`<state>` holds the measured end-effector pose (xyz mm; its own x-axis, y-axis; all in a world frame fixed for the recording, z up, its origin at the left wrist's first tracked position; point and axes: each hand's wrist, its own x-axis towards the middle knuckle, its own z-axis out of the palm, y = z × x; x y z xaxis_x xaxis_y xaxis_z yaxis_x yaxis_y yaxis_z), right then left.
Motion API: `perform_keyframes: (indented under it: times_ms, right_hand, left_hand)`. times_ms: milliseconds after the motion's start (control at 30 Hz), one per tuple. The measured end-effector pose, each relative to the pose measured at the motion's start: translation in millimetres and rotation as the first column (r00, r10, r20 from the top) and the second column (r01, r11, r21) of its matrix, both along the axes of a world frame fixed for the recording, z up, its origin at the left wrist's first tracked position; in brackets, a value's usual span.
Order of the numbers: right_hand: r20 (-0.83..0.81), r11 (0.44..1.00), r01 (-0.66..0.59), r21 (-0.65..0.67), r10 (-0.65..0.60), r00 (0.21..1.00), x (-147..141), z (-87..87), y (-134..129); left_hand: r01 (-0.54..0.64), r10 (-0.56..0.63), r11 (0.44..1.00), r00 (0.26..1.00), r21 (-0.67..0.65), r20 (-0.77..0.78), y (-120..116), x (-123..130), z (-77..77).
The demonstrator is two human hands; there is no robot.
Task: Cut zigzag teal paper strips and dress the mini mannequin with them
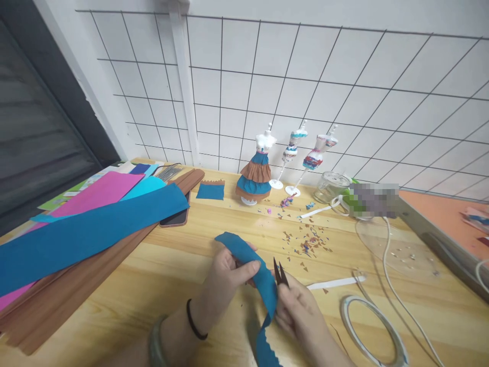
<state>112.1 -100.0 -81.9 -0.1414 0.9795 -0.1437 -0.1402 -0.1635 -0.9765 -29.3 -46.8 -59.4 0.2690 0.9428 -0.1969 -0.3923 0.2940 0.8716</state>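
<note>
A strip of blue crepe paper [263,278] is pinched between the thumb and fingers of my left hand [233,267]. It runs down toward the bottom of the view, where it twists and its edge is cut in small waves. My right hand [298,308] is closed around a pair of dark scissors [280,272], whose pointed blades stand slightly apart beside the strip's right edge. The scissors' handles are hidden in the hand. Beyond my hands, a small mannequin [265,140] wears a tiered blue and brown crepe paper skirt [254,178].
Long crepe paper sheets [95,232] lie on the left, partly over a phone [175,219]. A blue piece with brown trim [211,190] lies behind. Paper scraps [311,244], two more mannequins [294,148], a clear jar [330,186], a tape roll [346,316] and a white cable [389,275] are rightward.
</note>
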Motion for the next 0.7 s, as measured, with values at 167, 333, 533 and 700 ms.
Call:
perform_keyframes:
  times_ms: [167, 333, 533, 700]
  right_hand:
    - [0.188, 0.999, 0.037, 0.000, -0.036, 0.981, -1, 4.8, 0]
    - [0.167, 0.999, 0.003, 0.043, -0.010, 0.986, -2, 9.3, 3]
    - [0.098, 0.990, -0.060, -0.131, 0.073, 0.993, 8, 12.1, 6]
    - [0.066, 0.978, -0.156, -0.137, 0.166, 0.984, 11, 14.6, 7]
  left_hand:
    - [0.151, -0.145, 0.986, 0.985, 0.070, -0.089, 9, -9, 3.2]
    - [0.225, -0.224, 0.974, 0.967, -0.002, -0.120, 16, -15, 4.2]
    - [0.308, -0.304, 0.951, 0.945, 0.016, -0.122, 17, -18, 10.3]
    - [0.395, -0.382, 0.911, 0.917, 0.120, -0.119, 16, -19, 4.7]
